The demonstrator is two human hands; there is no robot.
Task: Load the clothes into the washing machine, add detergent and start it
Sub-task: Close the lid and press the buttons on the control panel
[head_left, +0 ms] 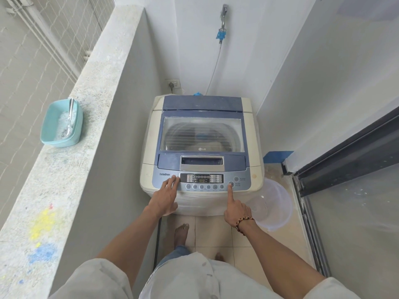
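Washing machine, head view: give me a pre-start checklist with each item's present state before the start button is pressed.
1. Lid closed: ok.
2. Clothes in the drum: shapes show through the lid window, amount cannot tell.
3. Detergent added: cannot tell; powder tub with scoop sits on the ledge.
4. Power on: ok, display shows lit digits.
5. Right hand index finger on start/pause button: ok.
6. Left hand clear of the other buttons: ok, fingers rest on the panel left of the display.

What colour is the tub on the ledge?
The tub is light turquoise, seen in the head view.
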